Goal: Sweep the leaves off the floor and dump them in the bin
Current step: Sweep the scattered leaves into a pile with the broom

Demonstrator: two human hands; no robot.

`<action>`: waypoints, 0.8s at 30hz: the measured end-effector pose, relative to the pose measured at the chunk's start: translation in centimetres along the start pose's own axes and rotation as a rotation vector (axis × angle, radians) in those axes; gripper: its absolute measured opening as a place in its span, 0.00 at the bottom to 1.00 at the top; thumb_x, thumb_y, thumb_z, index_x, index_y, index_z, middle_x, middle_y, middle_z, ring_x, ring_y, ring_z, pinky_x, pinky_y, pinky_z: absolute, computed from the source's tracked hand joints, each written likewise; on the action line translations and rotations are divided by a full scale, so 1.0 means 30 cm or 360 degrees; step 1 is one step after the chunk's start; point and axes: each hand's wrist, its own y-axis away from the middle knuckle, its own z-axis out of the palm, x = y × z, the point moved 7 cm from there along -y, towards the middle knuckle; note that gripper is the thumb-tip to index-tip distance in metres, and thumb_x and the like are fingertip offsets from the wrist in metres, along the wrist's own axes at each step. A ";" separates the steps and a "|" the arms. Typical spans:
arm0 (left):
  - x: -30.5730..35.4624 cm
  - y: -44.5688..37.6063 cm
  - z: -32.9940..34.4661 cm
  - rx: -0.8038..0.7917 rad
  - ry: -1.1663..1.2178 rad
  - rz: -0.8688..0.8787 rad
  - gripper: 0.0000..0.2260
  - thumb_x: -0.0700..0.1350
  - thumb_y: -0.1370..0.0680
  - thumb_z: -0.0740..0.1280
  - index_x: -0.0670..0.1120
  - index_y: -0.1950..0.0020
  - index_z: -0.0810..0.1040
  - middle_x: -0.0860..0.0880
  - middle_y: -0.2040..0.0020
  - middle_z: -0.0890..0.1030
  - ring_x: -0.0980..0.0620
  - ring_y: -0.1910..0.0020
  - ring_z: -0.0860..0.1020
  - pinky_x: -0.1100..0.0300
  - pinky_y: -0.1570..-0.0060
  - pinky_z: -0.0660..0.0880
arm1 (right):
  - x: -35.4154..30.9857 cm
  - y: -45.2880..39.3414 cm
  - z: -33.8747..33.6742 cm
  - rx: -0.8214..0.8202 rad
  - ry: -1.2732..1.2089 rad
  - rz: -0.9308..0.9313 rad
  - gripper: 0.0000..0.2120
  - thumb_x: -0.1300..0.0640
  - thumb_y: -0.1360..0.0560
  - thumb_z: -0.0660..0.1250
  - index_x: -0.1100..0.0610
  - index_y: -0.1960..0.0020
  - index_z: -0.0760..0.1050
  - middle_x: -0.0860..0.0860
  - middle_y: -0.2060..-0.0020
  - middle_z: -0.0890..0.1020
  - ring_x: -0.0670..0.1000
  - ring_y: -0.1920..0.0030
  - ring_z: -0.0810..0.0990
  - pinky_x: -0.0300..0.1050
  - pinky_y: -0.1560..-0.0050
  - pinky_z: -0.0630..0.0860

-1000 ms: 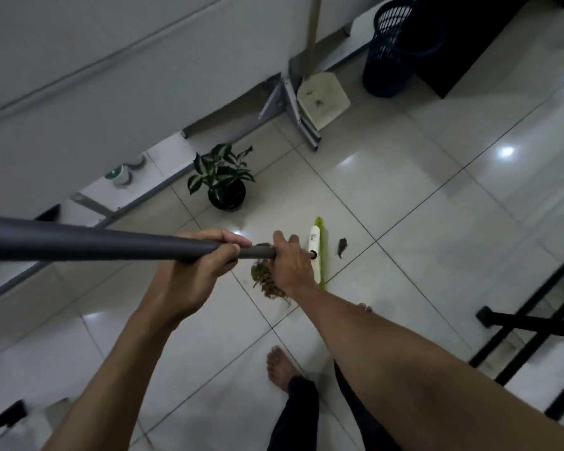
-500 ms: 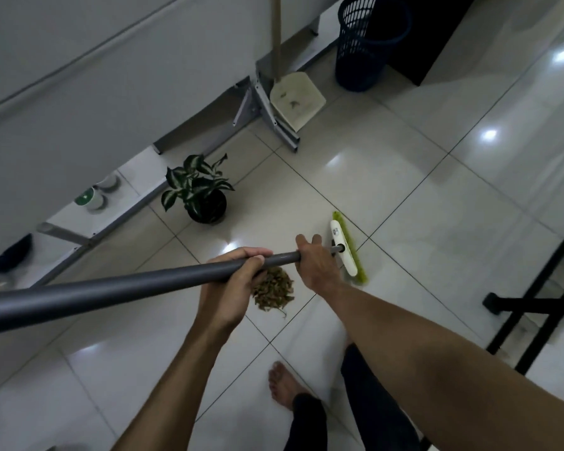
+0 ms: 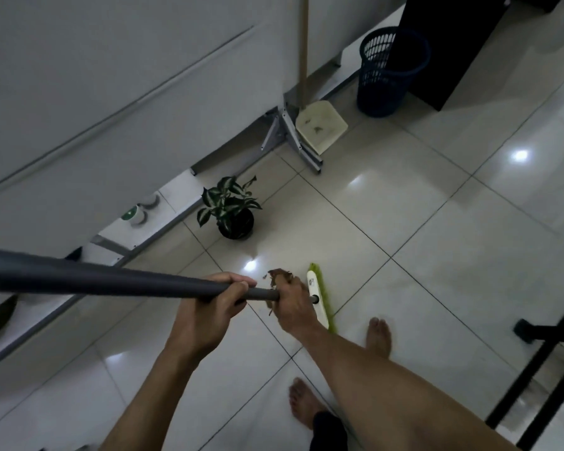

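1. The left hand [image 3: 209, 304] grips the grey broom handle [image 3: 111, 281], its fingers [image 3: 238, 281] curled over the top of the pole and closed tight round it.
2. Just ahead along the pole, the right hand [image 3: 292, 304] holds the handle too, near the low end; its fingers wrap round the far side and are mostly hidden behind the back of the hand.
3. Just beyond the right hand's fingers the broom head [image 3: 319, 301], white with green bristles, rests on the tiled floor [image 3: 437, 255].
4. The leaves [image 3: 279, 275], a small brown heap, lie on the floor between the two hands and partly under the right one; only their upper edge and a few bits below the pole show.
5. Two bare feet stand on the tiles nearer the viewer than the hands: one [image 3: 379, 336] right of the broom head, one [image 3: 303, 402] below the right forearm.
6. Farther off than the fingers, a potted plant [image 3: 232, 208] stands on the floor by a metal frame.
7. Farther still, a cream dustpan [image 3: 321, 126] with a long wooden handle leans at the wall.
8. The dark mesh bin [image 3: 388, 73] stands well apart from the hands, at the top right, beside a black panel.
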 end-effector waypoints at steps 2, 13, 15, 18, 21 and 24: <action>0.039 0.009 -0.023 0.0001 -0.0028 0.0013 0.09 0.39 0.21 0.67 0.47 0.56 0.86 0.47 0.52 0.85 0.51 0.48 0.84 0.63 0.54 0.82 | -0.036 0.011 -0.014 0.0024 -0.0024 -0.0001 0.16 0.61 0.19 0.62 0.56 0.31 0.70 0.61 0.38 0.75 0.64 0.44 0.80 0.57 0.44 0.79; 0.298 0.003 -0.056 -0.0138 -0.0131 0.0036 0.07 0.44 0.21 0.68 0.50 0.55 0.86 0.46 0.50 0.85 0.49 0.47 0.83 0.54 0.47 0.82 | -0.148 0.024 -0.273 0.0085 0.0046 0.0022 0.08 0.55 0.17 0.62 0.54 0.39 0.71 0.57 0.45 0.75 0.63 0.46 0.81 0.56 0.52 0.78; 0.365 -0.019 -0.015 -0.0193 -0.0184 0.0006 0.05 0.47 0.22 0.70 0.48 0.51 0.84 0.44 0.49 0.84 0.47 0.47 0.83 0.55 0.48 0.82 | -0.160 0.017 -0.366 0.0099 0.0073 0.0030 0.09 0.55 0.17 0.63 0.55 0.39 0.71 0.58 0.45 0.76 0.62 0.46 0.81 0.53 0.51 0.78; 0.491 -0.035 0.060 -0.0227 -0.0251 0.0042 0.11 0.51 0.25 0.74 0.45 0.49 0.83 0.43 0.49 0.83 0.46 0.48 0.83 0.52 0.46 0.82 | -0.163 0.010 -0.505 0.0119 0.0045 0.0087 0.08 0.55 0.18 0.63 0.56 0.40 0.73 0.59 0.44 0.79 0.63 0.45 0.81 0.51 0.51 0.76; 0.638 -0.051 0.137 -0.0224 -0.0424 0.0195 0.09 0.50 0.28 0.77 0.49 0.51 0.84 0.50 0.52 0.84 0.54 0.52 0.83 0.60 0.55 0.80 | -0.157 -0.017 -0.627 0.0103 -0.0043 0.0106 0.11 0.55 0.19 0.65 0.59 0.40 0.75 0.61 0.44 0.81 0.64 0.44 0.81 0.54 0.45 0.79; 0.761 -0.079 0.195 -0.0212 -0.0504 0.0301 0.09 0.46 0.26 0.75 0.49 0.47 0.82 0.55 0.50 0.81 0.56 0.50 0.81 0.67 0.57 0.76 | -0.149 -0.061 -0.739 0.0057 -0.0172 0.0137 0.10 0.55 0.21 0.67 0.59 0.43 0.76 0.58 0.47 0.82 0.61 0.47 0.82 0.53 0.49 0.81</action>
